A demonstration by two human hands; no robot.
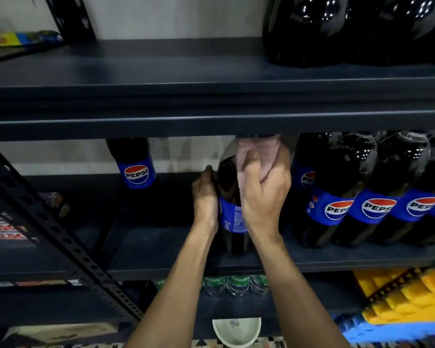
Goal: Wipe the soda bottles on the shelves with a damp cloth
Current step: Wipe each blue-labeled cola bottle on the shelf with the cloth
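My left hand [205,197] grips the upright bottle [230,214], just left of the Pepsi row [357,204], while my right hand [264,194], fingers [278,169] curled round the cloth [258,151], presses its shoulder.

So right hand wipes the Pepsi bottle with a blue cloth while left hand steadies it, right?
Not blue: head view shows a pale pink cloth. Right hand does wipe the Pepsi bottle with it; left hand steadies it.
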